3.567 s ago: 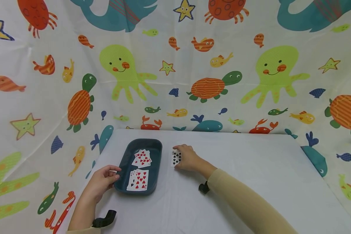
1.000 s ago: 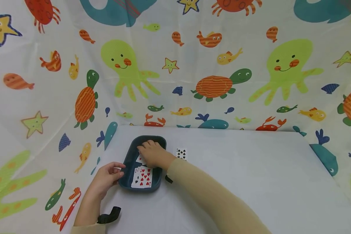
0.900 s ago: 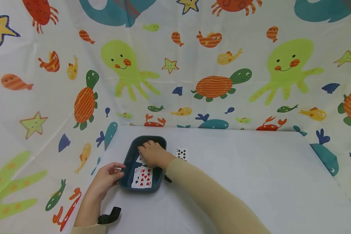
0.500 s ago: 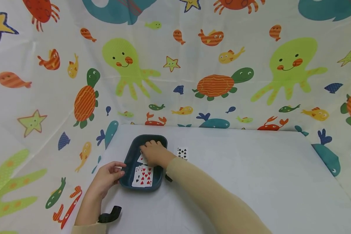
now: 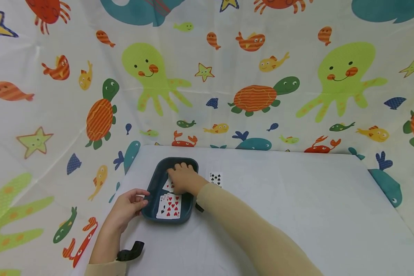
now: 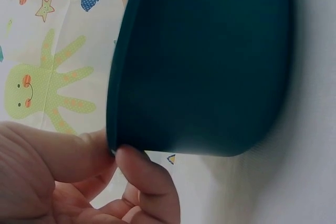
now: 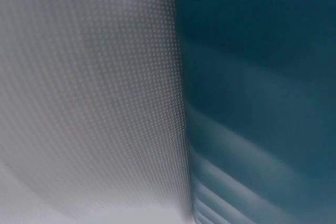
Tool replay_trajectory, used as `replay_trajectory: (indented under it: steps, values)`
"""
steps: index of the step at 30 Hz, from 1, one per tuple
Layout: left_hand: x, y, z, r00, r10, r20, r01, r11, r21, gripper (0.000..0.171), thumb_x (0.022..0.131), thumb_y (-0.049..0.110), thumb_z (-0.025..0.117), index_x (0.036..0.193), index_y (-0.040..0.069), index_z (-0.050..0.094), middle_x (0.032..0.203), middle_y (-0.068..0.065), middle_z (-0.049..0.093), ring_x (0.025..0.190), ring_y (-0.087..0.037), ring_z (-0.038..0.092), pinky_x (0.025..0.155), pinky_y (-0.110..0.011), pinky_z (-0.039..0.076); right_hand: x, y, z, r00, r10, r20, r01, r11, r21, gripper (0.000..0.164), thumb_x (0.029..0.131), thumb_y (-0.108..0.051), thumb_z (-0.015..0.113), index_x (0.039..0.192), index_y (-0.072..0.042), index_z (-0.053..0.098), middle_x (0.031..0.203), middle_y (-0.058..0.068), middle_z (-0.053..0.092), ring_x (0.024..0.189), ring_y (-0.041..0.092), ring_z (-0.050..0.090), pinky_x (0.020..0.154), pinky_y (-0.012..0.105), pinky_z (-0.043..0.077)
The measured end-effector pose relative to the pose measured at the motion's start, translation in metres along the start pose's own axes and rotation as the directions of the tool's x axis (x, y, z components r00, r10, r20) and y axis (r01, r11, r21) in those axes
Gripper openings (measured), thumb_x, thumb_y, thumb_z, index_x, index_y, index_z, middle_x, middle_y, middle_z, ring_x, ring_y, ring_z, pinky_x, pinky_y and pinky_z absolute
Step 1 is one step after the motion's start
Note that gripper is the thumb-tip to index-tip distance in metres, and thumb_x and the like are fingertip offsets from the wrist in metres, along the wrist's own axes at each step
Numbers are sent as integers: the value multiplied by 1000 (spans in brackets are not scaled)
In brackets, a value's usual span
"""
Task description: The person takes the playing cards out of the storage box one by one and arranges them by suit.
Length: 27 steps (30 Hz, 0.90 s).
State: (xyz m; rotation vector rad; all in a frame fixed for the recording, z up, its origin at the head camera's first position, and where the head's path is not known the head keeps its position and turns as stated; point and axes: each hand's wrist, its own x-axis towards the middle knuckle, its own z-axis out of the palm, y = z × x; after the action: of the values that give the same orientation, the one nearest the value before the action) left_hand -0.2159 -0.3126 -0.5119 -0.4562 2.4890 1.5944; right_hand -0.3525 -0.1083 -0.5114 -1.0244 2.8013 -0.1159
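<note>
In the head view, a dark teal tray (image 5: 185,209) stands on the white table. My left hand (image 5: 125,207) pinches its left rim; the left wrist view shows thumb and bent index finger meeting at the tray's edge (image 6: 210,66). Reaching into the tray's far half, my right hand (image 5: 186,178) covers most of a pile of playing cards (image 5: 167,186). Its fingertips point down at them, and I cannot tell whether they grip a card. Nearer me in the tray lies a second fanned pile of cards (image 5: 169,207), face up with hearts and a spade.
A spades card (image 5: 215,178) lies face up on the table (image 5: 279,207) just right of the tray, partly behind my right sleeve (image 5: 248,222). A cloth with sea animals (image 5: 255,99) hangs behind the table and along its left side.
My right hand has moved left from the spades card into the tray, onto the far pile. It has stayed there over the last second. The left hand keeps its hold on the rim.
</note>
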Motion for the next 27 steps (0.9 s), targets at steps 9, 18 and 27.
replay_trajectory:
  steps: [9,18,27]
  values:
    - [0,0,0,1000,3,3,-3,1000,3,36,106,10,67,140,2,63,101,-10,65,89,-23,60,75,-27,59,1,0,1,1000,3,-13,-3,1000,-2,79,90,-44,84,159,-28,49,158,4,53,142,27,47,121,51,40]
    - [-1,3,-1,1000,-2,7,2,1000,4,36,106,10,66,141,2,62,101,-9,64,89,-23,60,75,-26,59,0,1,-2,999,-32,-39,33,999,32,84,90,-41,85,163,-31,44,155,6,52,137,26,49,120,50,42]
    - [-1,4,0,1000,0,7,0,1000,3,36,106,9,66,141,1,62,101,-10,64,87,-23,60,74,-27,58,0,0,-8,997,-40,-71,44,997,58,87,88,-50,86,161,-28,46,150,5,52,132,23,47,115,45,46]
